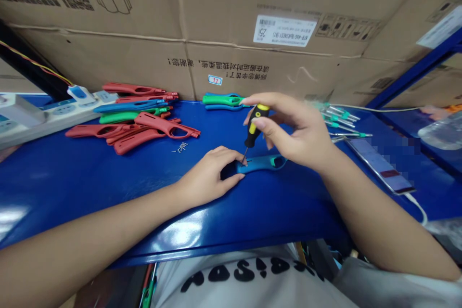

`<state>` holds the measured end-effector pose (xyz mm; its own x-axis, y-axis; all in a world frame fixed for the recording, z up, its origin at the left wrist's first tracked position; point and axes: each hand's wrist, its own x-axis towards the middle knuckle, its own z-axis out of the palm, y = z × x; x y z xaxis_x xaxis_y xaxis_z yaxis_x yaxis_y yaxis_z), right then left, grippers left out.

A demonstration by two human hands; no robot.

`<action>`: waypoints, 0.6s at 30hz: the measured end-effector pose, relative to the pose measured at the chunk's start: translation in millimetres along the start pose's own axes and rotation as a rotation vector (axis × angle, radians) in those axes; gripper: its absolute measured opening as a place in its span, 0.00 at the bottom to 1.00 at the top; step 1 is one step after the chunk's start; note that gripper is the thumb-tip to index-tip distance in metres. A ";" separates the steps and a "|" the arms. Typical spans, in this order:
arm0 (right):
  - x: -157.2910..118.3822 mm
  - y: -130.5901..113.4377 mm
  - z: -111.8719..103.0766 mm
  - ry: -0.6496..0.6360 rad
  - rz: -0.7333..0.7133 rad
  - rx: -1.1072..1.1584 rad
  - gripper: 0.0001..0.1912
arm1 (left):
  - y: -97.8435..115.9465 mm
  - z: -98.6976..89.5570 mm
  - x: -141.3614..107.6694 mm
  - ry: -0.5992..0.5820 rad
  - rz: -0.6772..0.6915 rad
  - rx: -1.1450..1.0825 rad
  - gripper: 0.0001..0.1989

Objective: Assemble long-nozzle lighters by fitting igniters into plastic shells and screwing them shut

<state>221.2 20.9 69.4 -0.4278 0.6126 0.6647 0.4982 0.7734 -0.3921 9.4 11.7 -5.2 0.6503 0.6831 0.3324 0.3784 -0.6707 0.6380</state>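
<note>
My right hand point(296, 130) grips a black and yellow screwdriver point(253, 130), its shaft tilted down to the handle end of a blue lighter casing point(258, 164). That casing lies flat on the blue table, with a green piece showing in its opening. My left hand point(212, 175) pinches the casing's left end between thumb and fingers. Whether the tip sits in a screw is too small to tell. Several small screws point(181, 147) lie loose to the left, beyond my left hand.
Red casings point(166, 125), with blue and green ones, are piled at the left by a white power strip point(61, 109). A green casing point(222, 99) lies at the back. Metal lighter tubes point(341, 116) and a plugged-in phone point(382, 166) are at right. Cardboard boxes point(216, 24) stand behind.
</note>
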 end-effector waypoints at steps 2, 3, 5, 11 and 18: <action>0.3 0.7 -0.5 0.092 -0.092 -0.144 0.12 | -0.2 0.0 -0.2 -0.001 0.001 0.003 0.09; 0.4 0.3 -1.1 0.114 -0.130 -0.205 0.12 | -0.4 0.1 -0.3 -0.003 0.004 0.004 0.09; 0.1 -1.8 -2.3 0.080 -0.148 -0.243 0.12 | -0.6 0.3 -0.4 0.000 0.010 0.005 0.09; -1.4 -3.8 -2.9 -0.074 -0.059 -0.042 0.19 | -0.2 0.8 0.0 0.006 0.001 0.000 0.09; -1.9 -6.6 0.1 -0.008 -0.093 -0.212 0.21 | -0.7 0.3 0.3 -0.003 0.002 0.004 0.09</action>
<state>218.6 14.7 70.7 -0.4850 0.5423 0.6861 0.6030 0.7756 -0.1868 9.5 12.3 -5.7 0.6531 0.6811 0.3311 0.3798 -0.6728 0.6350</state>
